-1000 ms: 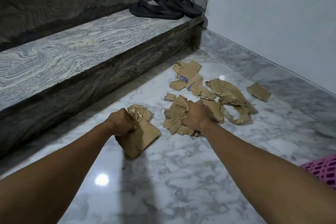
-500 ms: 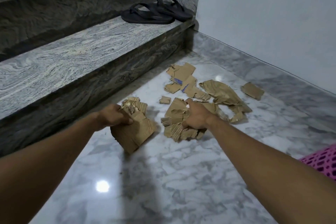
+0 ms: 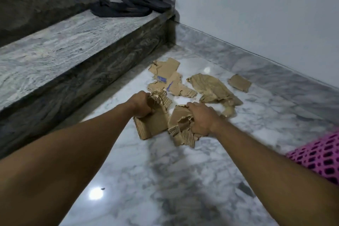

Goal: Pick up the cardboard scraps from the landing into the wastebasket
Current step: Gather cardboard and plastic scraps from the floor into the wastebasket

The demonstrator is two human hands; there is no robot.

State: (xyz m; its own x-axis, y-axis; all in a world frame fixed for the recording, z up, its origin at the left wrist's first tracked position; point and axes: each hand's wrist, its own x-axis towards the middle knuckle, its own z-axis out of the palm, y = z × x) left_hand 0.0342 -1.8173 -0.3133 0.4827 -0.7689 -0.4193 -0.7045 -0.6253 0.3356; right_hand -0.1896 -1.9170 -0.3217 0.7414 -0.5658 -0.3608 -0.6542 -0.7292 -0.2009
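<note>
left hand: your left hand [image 3: 141,104] gripped a wad of cardboard scraps [image 3: 153,121], fingers curled tight round its top, fingertips hidden behind the card.
right hand: your right hand [image 3: 200,118] clutched a second bunch of torn scraps [image 3: 180,128], fingers curled into the torn corrugated edges; thumb side hard to read, slight blur.
held scraps: both bunches were near the middle of the landing [image 3: 165,180], just beside each other; cannot tell if their lower edges touched the floor.
loose scraps: a printed piece with blue marks [image 3: 166,74] lay near the step's base; a crumpled brown sheet [image 3: 212,89] sat just beyond your right hand; a small flat piece [image 3: 239,82] lay near the wall-side edge of the landing, apart from the rest.
wastebasket: a pink mesh wastebasket [image 3: 322,154] showed only partly at the landing's right edge, beside your right forearm; inside not visible.
step: a grey stone step [image 3: 73,38] ran along the landing's left edge.
sandals: a pair of black sandals [image 3: 128,5] sat on the step's far end, against the wall corner.
wall: a plain pale wall [image 3: 266,14] bounded the far right side of the landing.
</note>
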